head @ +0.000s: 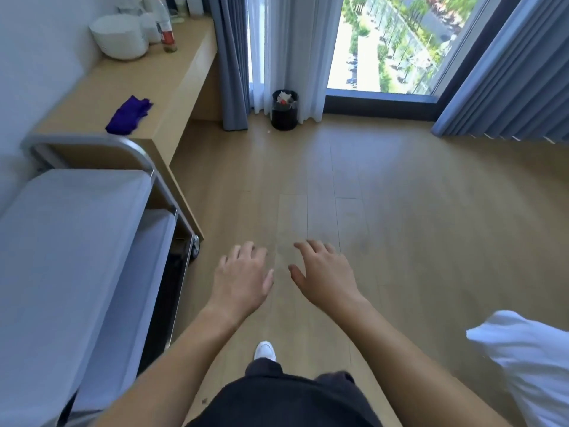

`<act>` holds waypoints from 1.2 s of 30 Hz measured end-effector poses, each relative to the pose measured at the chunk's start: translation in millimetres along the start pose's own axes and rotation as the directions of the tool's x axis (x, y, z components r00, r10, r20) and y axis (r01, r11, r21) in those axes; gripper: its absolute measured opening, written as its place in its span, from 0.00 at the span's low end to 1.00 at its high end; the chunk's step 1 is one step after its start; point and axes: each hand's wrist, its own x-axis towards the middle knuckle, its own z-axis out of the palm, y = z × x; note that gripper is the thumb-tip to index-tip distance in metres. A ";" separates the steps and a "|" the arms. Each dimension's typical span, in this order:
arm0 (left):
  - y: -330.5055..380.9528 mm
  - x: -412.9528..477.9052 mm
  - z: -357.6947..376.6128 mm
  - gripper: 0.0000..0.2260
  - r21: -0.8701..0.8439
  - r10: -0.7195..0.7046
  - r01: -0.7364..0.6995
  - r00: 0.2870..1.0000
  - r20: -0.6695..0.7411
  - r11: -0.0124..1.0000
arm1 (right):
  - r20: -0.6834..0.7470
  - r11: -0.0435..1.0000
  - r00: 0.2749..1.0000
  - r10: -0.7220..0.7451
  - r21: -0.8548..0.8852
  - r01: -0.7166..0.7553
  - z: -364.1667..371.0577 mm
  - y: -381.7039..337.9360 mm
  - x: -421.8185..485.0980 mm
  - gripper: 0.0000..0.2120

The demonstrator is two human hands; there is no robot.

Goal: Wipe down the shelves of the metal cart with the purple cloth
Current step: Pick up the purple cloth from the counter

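I see both hands empty. My left hand (243, 278) hangs palm down over the floor (400, 211), fingers loosely spread and a little bent at the knuckles, gripping nothing. My right hand (326, 275) mirrors it just beside, palm down, fingers fanned apart, thumb pointing in toward the left thumb; the two hands are close but not touching. Both forearms are bare and reach forward from the bottom of the view, angling in toward each other at the wrists. Below them a white shoe (264, 349) shows on the floor under dark trousers.

The metal cart (160, 192) stands to my left, against the wall. Its top shelf (70, 241) is level with my left forearm, its lower shelf (155, 238) shows beneath the edge, and a wheel (195, 246) sits at the near corner. The curved handle (92, 143) is at the cart's far end.

The purple cloth (129, 116) lies crumpled on the wooden counter (172, 75) just beyond that handle, well apart from both hands. Farther along the counter are stacked white bowls (120, 37) and a bottle (164, 26). A dark bin (284, 110) stands by the curtains (234, 63) under the window (397, 41). White bedding (529, 365) intrudes at lower right.
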 end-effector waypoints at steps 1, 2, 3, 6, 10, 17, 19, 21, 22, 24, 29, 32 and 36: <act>-6.3 26.0 -6.4 0.20 0.002 0.002 -0.002 1.000 -0.012 1.000 | 0.000 1.000 1.000 0.000 -0.002 0.000 -6.0 -0.5 24.5 0.25; -11.4 50.5 -11.9 0.22 -0.004 0.000 0.000 1.000 -0.007 1.000 | 0.006 1.000 1.000 0.011 -0.002 -0.011 -11.8 -0.6 47.7 0.26; -16.1 72.4 -15.9 0.24 -0.022 -0.005 0.005 1.000 0.003 1.000 | 0.012 1.000 1.000 0.027 0.004 -0.027 -16.2 0.1 69.6 0.27; -30.1 129.6 -20.9 0.28 -0.084 -0.012 0.014 1.000 0.029 0.996 | 0.054 0.998 0.997 0.059 0.031 -0.060 -24.3 3.1 132.5 0.29; -49.5 197.4 -14.6 0.28 -0.094 -0.005 0.010 0.999 0.045 0.995 | 0.069 0.997 0.997 0.045 0.053 -0.049 -25.5 13.0 209.1 0.27; -75.9 336.9 -2.8 0.27 -0.048 -0.086 0.088 0.996 0.030 0.995 | 0.054 0.999 0.999 -0.007 0.034 0.005 -21.6 46.0 361.8 0.28; -85.1 380.2 -9.2 0.28 -0.029 -0.141 0.142 0.990 0.022 0.990 | 0.063 0.999 0.997 -0.046 -0.004 0.046 -29.2 47.0 413.3 0.29; -96.8 414.4 -17.0 0.28 -0.039 -0.198 0.198 0.980 0.013 0.979 | 0.060 0.994 0.992 -0.107 -0.020 0.108 -38.7 42.3 459.0 0.30; -104.4 429.8 -22.0 0.28 -0.027 -0.221 0.221 0.975 0.004 0.975 | 0.057 0.988 0.987 -0.148 -0.033 0.150 -44.1 38.4 482.1 0.29; -122.6 455.6 -29.9 0.26 -0.032 -0.270 0.269 0.963 -0.024 0.963 | 0.052 0.971 0.971 -0.234 -0.039 0.237 -52.3 29.3 525.8 0.27; -176.5 493.0 -45.1 0.22 -0.061 -0.445 0.442 0.893 -0.062 0.895 | 0.074 0.925 0.923 -0.378 0.001 0.379 -59.3 -19.9 612.1 0.22; -218.6 507.1 -47.2 0.21 -0.080 -0.540 0.536 0.841 -0.039 0.841 | 0.117 0.877 0.871 -0.477 -0.001 0.480 -52.6 -58.0 651.9 0.19; -287.4 521.7 -45.0 0.20 -0.091 -0.637 0.632 0.769 -0.053 0.770 | 0.166 0.815 0.803 -0.573 0.013 0.579 -32.7 -116.1 701.3 0.19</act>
